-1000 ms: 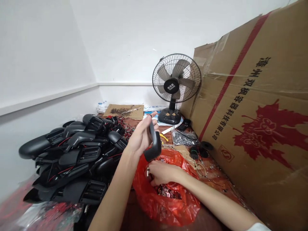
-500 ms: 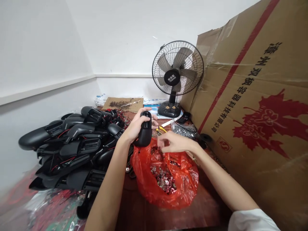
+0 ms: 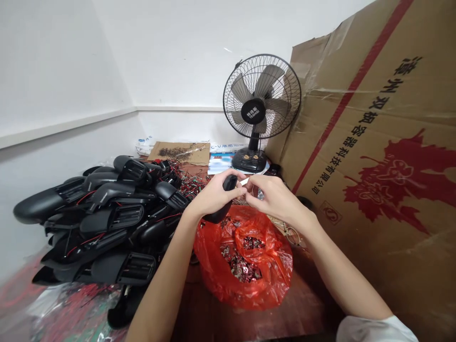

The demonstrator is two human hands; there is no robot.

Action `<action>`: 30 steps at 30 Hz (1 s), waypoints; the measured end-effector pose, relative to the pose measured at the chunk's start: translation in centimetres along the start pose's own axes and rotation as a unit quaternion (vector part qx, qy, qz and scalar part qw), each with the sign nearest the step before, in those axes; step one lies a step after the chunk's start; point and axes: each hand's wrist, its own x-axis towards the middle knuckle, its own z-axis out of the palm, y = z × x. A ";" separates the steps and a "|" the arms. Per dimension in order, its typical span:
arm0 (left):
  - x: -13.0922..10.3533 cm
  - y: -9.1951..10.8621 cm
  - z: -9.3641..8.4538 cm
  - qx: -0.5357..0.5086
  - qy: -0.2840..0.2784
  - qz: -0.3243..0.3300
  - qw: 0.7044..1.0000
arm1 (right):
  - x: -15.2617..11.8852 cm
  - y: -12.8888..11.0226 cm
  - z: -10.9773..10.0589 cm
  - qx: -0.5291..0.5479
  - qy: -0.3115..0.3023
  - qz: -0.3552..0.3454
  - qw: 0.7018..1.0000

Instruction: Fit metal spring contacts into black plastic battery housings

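My left hand point(image 3: 213, 194) is wrapped round a black plastic housing point(image 3: 218, 214), which is tilted with its upper end to the right. Against the far side of that housing, the fingertips of my right hand point(image 3: 271, 194) are pinched together and meet my left fingers. Whatever they hold is too small or hidden to make out. Below both hands lies an open red plastic bag point(image 3: 210, 275) with many small shiny metal pieces point(image 3: 244, 267) in it.
Similar black housings point(image 3: 130, 216) with red wires are heaped on the left. A black fan point(image 3: 253, 111) stands at the back, beside a sheet of cardboard point(image 3: 199, 151) bearing small dark parts. A large carton point(image 3: 320, 171) walls off the right side.
My right hand has risen from above the red bag to the housing. My left hand has turned the housing, so its hollow face no longer shows.
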 end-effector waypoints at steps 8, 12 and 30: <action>0.3 -0.2 0.2 -0.158 0.093 -0.030 0.983 | 0.5 0.0 1.3 0.179 0.115 0.058 0.975; 0.6 -0.3 0.6 -0.224 0.140 -0.031 0.964 | 0.9 0.4 2.7 0.363 0.133 0.110 0.916; 0.3 -0.4 1.7 -0.348 0.062 -0.121 0.928 | 0.5 -0.3 1.1 0.080 0.247 -0.115 0.959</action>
